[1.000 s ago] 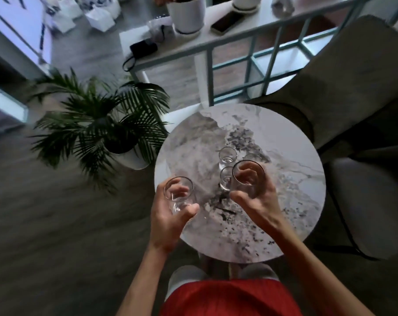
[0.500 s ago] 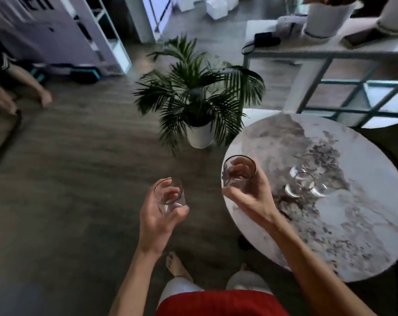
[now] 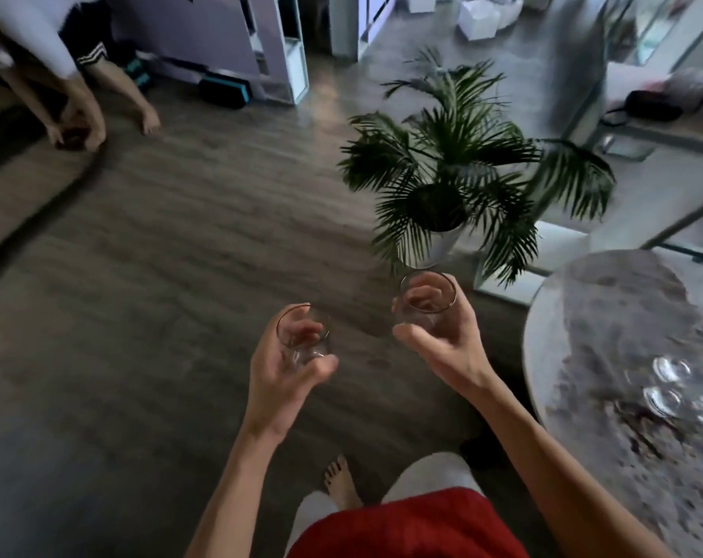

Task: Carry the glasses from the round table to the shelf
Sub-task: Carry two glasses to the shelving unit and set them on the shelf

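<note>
I see the left grip [image 3: 279,376] closed around the left glass [image 3: 303,336], with the fingers curled behind it and the thumb in front. This glass is upright and is over the floor [image 3: 160,275]. The right grip [image 3: 442,348] holds the right glass [image 3: 426,302] in the same way, a little farther and more to the right, also upright, near the left edge of the counter [image 3: 607,316]. The two glasses are apart and do not touch. On the right part of the counter the other glasses [image 3: 664,392] stand close together; they are blurred, so I cannot count them. Beyond the grips, a plant [image 3: 454,179] in a white pot stands on the floor, just left of the counter. At the far side there is a white shelf [image 3: 285,50]. In the far left corner another person [image 3: 79,74] bends down with the hands near the floor. Nearer than the grips, a bare foot [image 3: 339,481] is on the floor.
</note>
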